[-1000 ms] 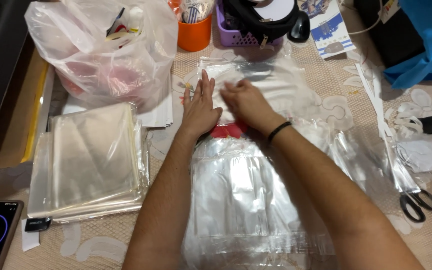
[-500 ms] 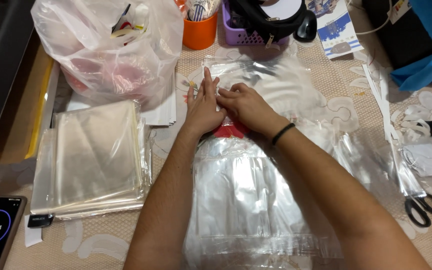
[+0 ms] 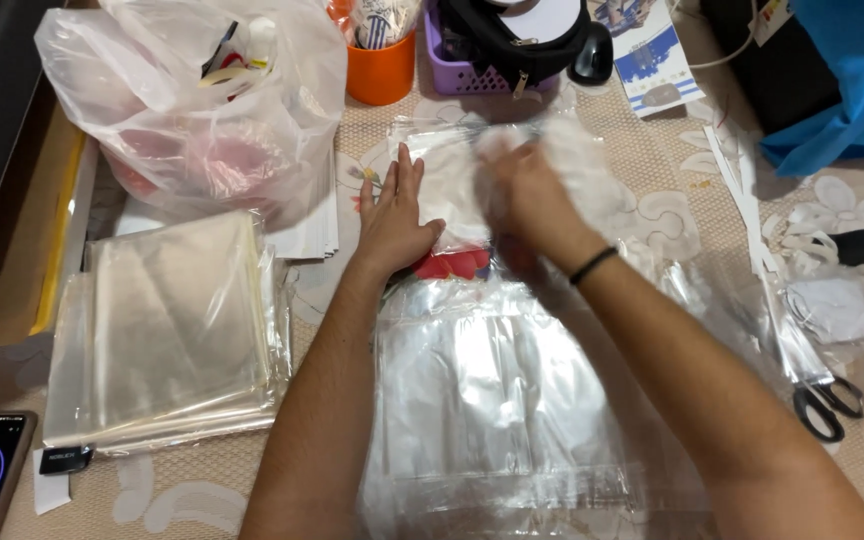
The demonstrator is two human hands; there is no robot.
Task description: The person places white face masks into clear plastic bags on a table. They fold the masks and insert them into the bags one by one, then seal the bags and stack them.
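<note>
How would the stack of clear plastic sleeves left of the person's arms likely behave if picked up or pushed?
The stack of clear sleeves looks thin and glossy, so the sheets would probably slide over one another when pushed. Their edges are already fanned unevenly, which suggests slipperiness. Lifted from one side, it would likely droop rather than stay flat, and seems light for its size.

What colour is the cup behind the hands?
Orange cup, clearest in the head view.

Orange cup (image 3: 382,72), purple basket (image 3: 472,70) block far side.
</note>
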